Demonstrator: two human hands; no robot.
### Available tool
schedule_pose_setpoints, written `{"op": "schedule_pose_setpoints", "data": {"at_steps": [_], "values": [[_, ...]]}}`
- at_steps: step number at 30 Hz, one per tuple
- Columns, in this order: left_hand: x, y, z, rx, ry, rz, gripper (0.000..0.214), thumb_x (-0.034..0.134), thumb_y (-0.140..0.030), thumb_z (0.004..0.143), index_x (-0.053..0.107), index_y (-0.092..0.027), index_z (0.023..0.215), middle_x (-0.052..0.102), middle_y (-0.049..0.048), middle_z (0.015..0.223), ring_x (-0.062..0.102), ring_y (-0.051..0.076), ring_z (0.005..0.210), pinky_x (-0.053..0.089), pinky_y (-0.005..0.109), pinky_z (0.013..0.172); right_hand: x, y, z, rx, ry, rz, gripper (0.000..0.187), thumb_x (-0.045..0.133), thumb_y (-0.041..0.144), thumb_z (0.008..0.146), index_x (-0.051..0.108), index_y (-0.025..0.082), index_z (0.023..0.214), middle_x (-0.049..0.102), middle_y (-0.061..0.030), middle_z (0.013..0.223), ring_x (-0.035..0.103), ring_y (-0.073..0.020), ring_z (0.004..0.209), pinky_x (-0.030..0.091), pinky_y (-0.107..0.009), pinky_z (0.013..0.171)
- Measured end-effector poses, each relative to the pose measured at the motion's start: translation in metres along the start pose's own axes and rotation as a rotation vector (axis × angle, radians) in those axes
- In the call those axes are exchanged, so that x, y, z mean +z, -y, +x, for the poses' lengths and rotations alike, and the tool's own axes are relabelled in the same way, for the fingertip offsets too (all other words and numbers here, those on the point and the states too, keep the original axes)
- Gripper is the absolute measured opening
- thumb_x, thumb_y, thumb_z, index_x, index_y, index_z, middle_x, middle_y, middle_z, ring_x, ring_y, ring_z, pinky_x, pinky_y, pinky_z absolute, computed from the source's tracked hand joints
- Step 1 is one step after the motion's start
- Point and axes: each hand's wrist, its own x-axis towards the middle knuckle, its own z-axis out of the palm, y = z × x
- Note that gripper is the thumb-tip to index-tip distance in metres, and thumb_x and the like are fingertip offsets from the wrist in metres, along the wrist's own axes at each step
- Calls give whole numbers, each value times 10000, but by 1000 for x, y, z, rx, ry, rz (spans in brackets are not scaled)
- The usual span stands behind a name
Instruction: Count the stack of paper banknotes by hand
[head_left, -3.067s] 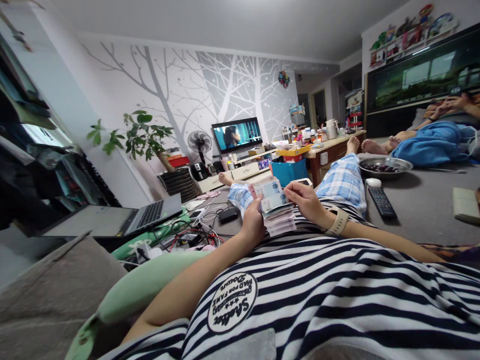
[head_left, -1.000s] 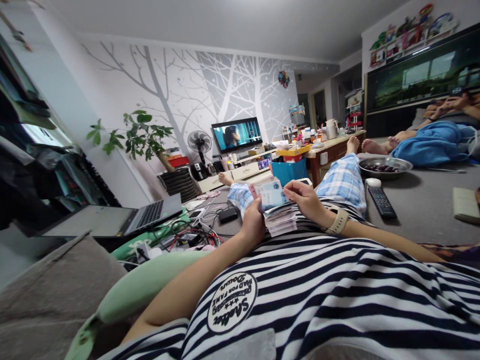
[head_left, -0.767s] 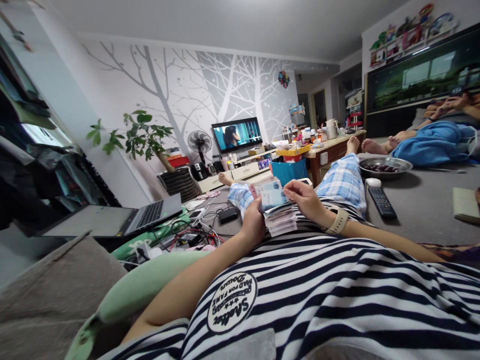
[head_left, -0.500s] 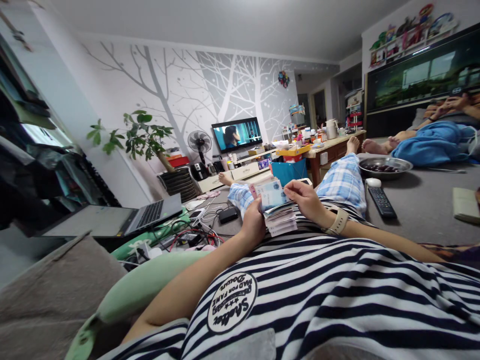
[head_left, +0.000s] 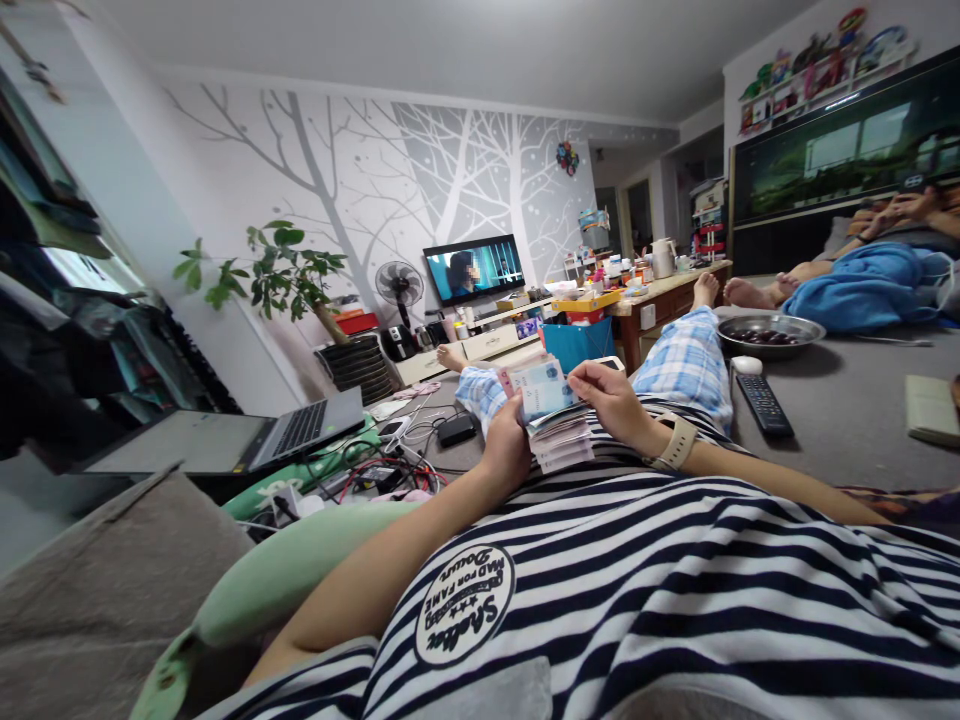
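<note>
My left hand is closed around a stack of banknotes, held over my striped shirt. A bluish banknote faces up at the top of the stack, with pinkish notes behind it and pale note ends hanging below. My right hand, with a pale watch on the wrist, pinches the right edge of the bluish note between thumb and fingers. Its other fingers are curled in. Just behind my right hand, part of a white-edged phone-like object shows.
To the right lie a remote control, a metal bowl of dark round fruit and a notebook. On the left are an open laptop, tangled cables and a green cushion. Another person sits at far right under a blue cloth.
Almost nothing differs. Both hands keep their hold on the banknotes, and the notes have shifted only very slightly.
</note>
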Motion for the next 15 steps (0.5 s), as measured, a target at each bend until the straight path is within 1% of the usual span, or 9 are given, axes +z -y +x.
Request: {"op": "schedule_pose_setpoints", "data": {"at_steps": [6,11,15], "values": [[0,1,3,-19,6,-29,249,619,-293,823,721,-127,977,773,99,929,695,295,1049,531,410,966,0,-1,0,-9,0,6,413,607,588,868,586,196,737,507,1,677,439,-149,657,373,-294,630],[1,0,2,-17,-33,-3,218,578,-247,861,725,-127,969,771,96,859,704,291,1012,544,403,931,-1,-2,-1,-11,4,-2,419,597,592,879,597,194,750,507,5,665,433,-142,638,361,-284,603],[2,-1,0,-10,-34,6,229,534,-236,898,724,-131,969,767,91,817,709,288,992,553,401,907,-1,-2,-1,-13,7,15,417,605,588,879,599,192,747,501,9,654,427,-137,625,354,-280,591]]}}
